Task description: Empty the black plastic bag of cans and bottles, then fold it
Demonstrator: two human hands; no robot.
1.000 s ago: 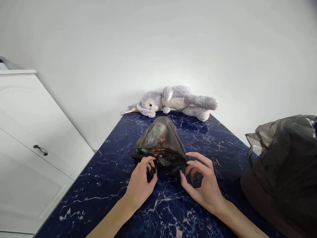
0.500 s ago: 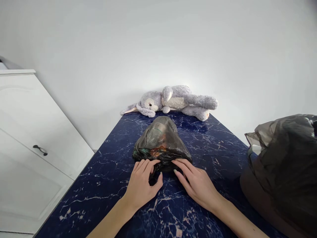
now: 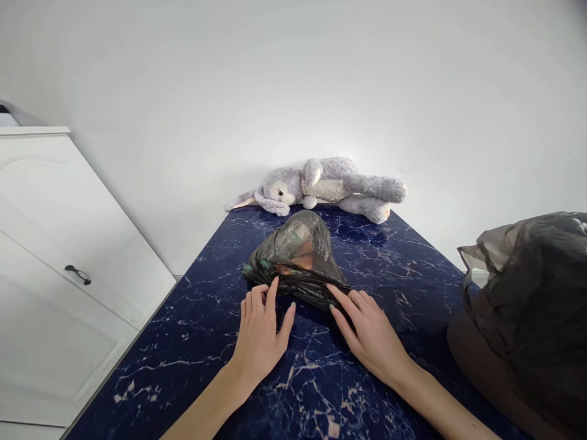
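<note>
A dark, see-through plastic bag [image 3: 312,244] lies on the table, bulging, with white, orange and green items showing dimly inside. Its near edge is bunched and folded. My left hand [image 3: 259,330] rests at the front left of this edge, fingers outstretched and thumb spread away, the index fingertip touching the plastic. At the front right, my right hand [image 3: 369,330] has its fingers extended over the bag's edge and the thumb low beside it. A gap shows between that thumb and index finger. What the bag holds cannot be made out clearly.
A grey plush bunny [image 3: 330,186] lies on its side at the table's far end, against the wall. At right stands a bin [image 3: 472,354] lined with a dark bag [image 3: 541,305]. A white cabinet [image 3: 68,318] is on the left. The tabletop [image 3: 293,403] is blue marbled.
The bag's near edge has shifted slightly away from me and flattened. My left hand's fingers and thumb have spread and drawn back a little. My right hand has slid slightly right.
</note>
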